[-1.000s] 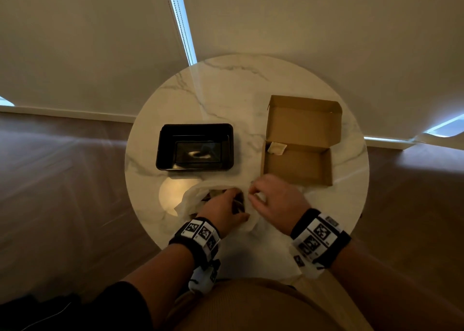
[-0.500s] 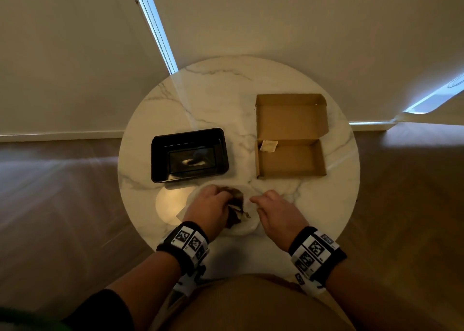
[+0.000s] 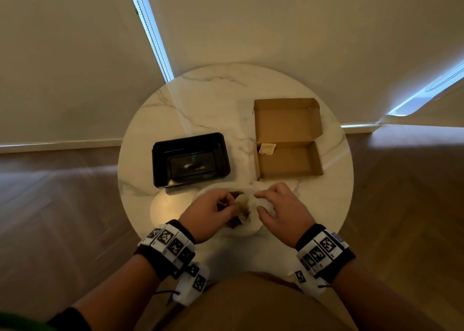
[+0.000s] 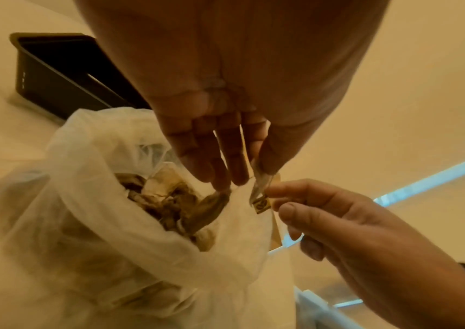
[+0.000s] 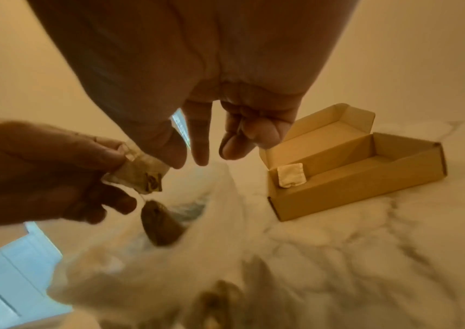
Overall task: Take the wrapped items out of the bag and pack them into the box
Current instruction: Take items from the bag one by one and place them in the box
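From the head view, we are working at the near edge of the round table point(image 3: 213, 97), and our left hand point(image 3: 209, 214) is now lifting a pale wrapped item point(image 3: 242, 204) clear of the plastic bag point(image 3: 251, 226), where half a second ago it was reaching down among the contents. Our right hand point(image 3: 281, 209) is hovering just beside it, fingers loosely curled. The cardboard box point(image 3: 288, 160) is lying open toward the far right edge with one packet point(image 3: 267, 148) already in its corner; the black tray point(image 3: 189, 160) is sitting to its left.

From the left wrist, our thumb and forefinger are pinching the item point(image 4: 260, 191) above the bag's open mouth point(image 4: 107, 178), the other fingers extended.

From the right wrist, the right thumb and forefinger are nearing the item point(image 5: 140, 175) without clearly gripping it, so we are judging a handover or a carry to the box point(image 5: 352, 169) as next
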